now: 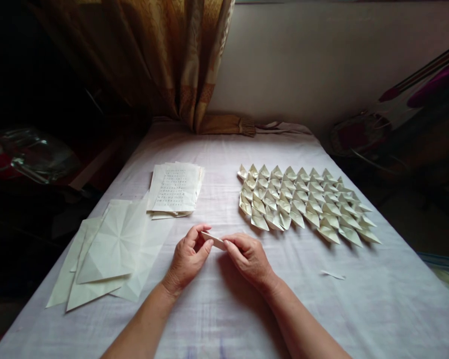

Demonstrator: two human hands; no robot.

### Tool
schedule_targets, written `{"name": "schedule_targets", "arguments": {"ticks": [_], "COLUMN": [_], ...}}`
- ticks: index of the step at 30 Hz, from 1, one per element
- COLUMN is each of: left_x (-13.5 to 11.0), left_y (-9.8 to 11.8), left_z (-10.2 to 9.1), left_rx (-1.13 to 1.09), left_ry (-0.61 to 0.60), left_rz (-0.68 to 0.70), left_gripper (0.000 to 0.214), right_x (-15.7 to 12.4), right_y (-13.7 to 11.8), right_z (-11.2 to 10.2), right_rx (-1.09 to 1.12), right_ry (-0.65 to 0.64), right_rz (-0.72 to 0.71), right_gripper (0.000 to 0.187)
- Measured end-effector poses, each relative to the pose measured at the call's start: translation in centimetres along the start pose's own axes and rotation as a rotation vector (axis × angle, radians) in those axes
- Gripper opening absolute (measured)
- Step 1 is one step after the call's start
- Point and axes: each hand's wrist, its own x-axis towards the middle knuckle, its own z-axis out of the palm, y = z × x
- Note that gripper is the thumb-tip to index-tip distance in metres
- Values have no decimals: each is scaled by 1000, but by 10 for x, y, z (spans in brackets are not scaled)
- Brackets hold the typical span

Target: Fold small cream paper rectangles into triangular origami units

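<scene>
Both of my hands meet over the middle of the white cloth, pinching a small folded strip of cream paper (pixel 214 240) between them. My left hand (pixel 189 259) grips its left end with thumb and fingers closed. My right hand (pixel 249 258) pinches the right end. Just beyond my right hand lie several folded paper pieces (pixel 303 202) set out in close rows. To the left, a stack of printed sheets (pixel 175 188) and a pile of creased, unfolded sheets (pixel 108 249) rest on the cloth.
The table (pixel 377 309) is covered with a white cloth. A thin paper scrap (pixel 333 274) lies to the right of my right arm. A brown curtain (pixel 179 60) hangs at the far edge. Dark clutter stands on both sides of the table.
</scene>
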Motion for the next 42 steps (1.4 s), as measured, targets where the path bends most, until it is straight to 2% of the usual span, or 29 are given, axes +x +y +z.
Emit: {"name": "schedule_targets", "arguments": {"ticks": [7, 12, 16, 24, 33, 42], "left_x": [-1, -4, -6, -9, -7, -7], "left_y": [0, 4, 7, 8, 1, 5], "left_z": [2, 3, 3, -1, 1, -1], "left_rx": [-26, 59, 88, 69, 43, 53], "left_ry": [16, -11, -27, -113, -80, -100], "left_rz": [-83, -121, -101, -57, -63, -46], "left_gripper": [30, 26, 29, 34, 33, 29], "right_x": [-2, -2, -3, -4, -3, -2], "right_y": [1, -3, -3, -2, -2, -4], "right_z": [6, 5, 5, 8, 7, 6], "right_rx": [29, -12, -18, -43, -23, -24], "right_ry": [82, 50, 21, 63, 9, 0], "right_rz": [-95, -133, -130, -97, -81, -68], "right_gripper": [14, 14, 14, 7, 9, 9]}}
